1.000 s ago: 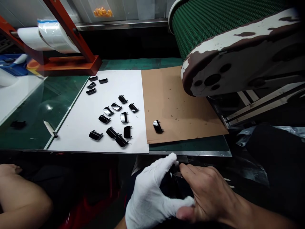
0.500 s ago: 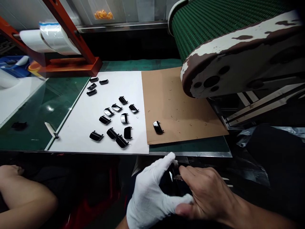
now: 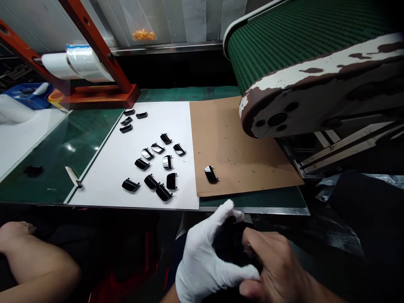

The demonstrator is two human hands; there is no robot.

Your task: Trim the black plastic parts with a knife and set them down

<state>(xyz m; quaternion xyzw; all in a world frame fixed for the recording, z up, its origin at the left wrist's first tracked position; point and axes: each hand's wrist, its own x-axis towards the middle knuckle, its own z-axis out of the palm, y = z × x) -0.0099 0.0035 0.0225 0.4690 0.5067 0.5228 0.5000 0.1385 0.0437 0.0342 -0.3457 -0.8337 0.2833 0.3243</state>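
i've got a dark glossy part (image 3: 232,246) held between my hands, long axis too shadowed to tell. white-gloved left hand (image 3: 202,252) and bare right hand (image 3: 274,263) both curl closed on it, neither clearly nearer. more black pieces (image 3: 167,162) sit on a white sheet (image 3: 104,176) ahead of my hands.

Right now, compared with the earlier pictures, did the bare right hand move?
Yes: the bare right hand moved down in the view, further from the metal bench edge.

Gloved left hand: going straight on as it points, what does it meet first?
The white-gloved left hand would probably meet the metal front edge of the bench first, though depth is unclear.
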